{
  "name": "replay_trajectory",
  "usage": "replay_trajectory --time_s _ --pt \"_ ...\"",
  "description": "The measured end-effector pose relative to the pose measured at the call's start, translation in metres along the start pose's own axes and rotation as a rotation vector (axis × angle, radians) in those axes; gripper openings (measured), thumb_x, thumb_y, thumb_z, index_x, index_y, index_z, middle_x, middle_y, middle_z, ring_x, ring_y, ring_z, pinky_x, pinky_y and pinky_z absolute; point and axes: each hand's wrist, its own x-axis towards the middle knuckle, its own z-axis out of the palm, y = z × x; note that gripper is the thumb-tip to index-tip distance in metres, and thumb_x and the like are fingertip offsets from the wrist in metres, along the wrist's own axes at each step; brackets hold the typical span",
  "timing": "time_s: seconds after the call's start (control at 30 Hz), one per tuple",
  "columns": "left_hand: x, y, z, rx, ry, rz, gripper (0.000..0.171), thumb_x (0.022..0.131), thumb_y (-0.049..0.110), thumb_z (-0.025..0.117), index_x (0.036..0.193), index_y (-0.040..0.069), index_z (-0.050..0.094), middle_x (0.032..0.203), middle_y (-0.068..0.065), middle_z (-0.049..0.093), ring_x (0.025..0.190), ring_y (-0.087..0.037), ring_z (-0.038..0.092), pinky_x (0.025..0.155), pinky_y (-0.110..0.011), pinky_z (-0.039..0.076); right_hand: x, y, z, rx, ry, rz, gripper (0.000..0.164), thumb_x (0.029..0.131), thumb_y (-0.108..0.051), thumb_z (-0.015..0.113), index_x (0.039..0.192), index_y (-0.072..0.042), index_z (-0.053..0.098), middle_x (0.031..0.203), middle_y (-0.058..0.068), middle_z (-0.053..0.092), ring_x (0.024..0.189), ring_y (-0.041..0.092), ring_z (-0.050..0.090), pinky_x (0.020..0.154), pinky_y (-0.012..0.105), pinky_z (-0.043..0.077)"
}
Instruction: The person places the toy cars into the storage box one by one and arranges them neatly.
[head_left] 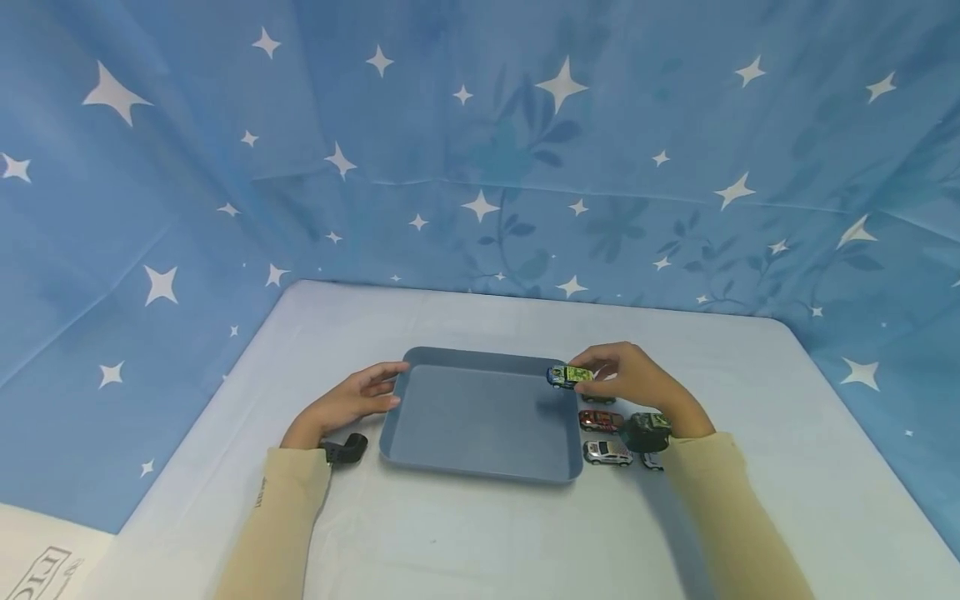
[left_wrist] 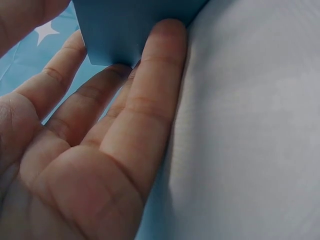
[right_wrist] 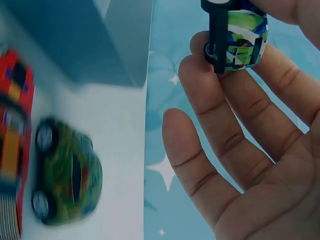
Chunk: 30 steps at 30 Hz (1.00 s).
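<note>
My right hand (head_left: 637, 379) pinches a small blue, green and yellow toy car (head_left: 570, 377) between thumb and fingers, over the right rim of a blue-grey tray (head_left: 480, 425). In the right wrist view the car (right_wrist: 245, 40) is at the fingertips, its far part cut off by the frame. My left hand (head_left: 358, 398) is at the tray's left side. Its straight fingers (left_wrist: 150, 95) touch the outer wall of the tray (left_wrist: 115, 30) in the left wrist view. The tray's floor shows a shadow under the held car.
Right of the tray stand a red toy car (head_left: 602, 421), a silver one (head_left: 608, 452) and a green camouflage one (right_wrist: 70, 172). Another car (head_left: 652, 461) is partly hidden by the right wrist. A blue star-patterned curtain (head_left: 480, 142) hangs behind the white table (head_left: 465, 533).
</note>
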Motion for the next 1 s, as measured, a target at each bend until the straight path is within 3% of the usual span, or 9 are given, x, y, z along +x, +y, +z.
replay_trajectory --time_s 0.43,0.77,1.0 --pt "0.002 -0.002 -0.002 -0.013 -0.001 0.0 0.07 0.109 0.019 0.068 0.169 0.003 0.034 0.177 -0.025 0.022 0.161 -0.051 0.02 0.125 -0.064 0.033 0.023 -0.009 0.028 0.075 0.012 -0.009 0.025 0.093 -0.005 0.085 0.117 0.002 0.079 0.107 0.009 0.079 0.094 0.019 0.072 0.091 0.051 0.063" --pt "0.002 -0.002 -0.001 -0.017 0.002 0.006 0.07 0.109 0.018 0.068 0.168 0.002 0.034 0.176 -0.026 0.022 0.161 -0.051 0.021 0.125 -0.063 0.034 0.033 -0.017 0.043 0.157 -0.007 0.019 0.024 0.094 -0.003 0.084 0.117 0.004 0.078 0.111 0.013 0.078 0.097 0.023 0.076 0.091 0.041 0.063" --pt "0.002 -0.002 -0.001 -0.016 0.003 0.004 0.07 0.109 0.02 0.068 0.169 0.003 0.034 0.177 -0.024 0.022 0.161 -0.05 0.021 0.125 -0.063 0.035 0.041 -0.031 0.051 0.168 -0.027 0.033 0.026 0.095 -0.006 0.084 0.118 0.003 0.078 0.11 0.012 0.078 0.096 0.024 0.074 0.09 0.042 0.062"
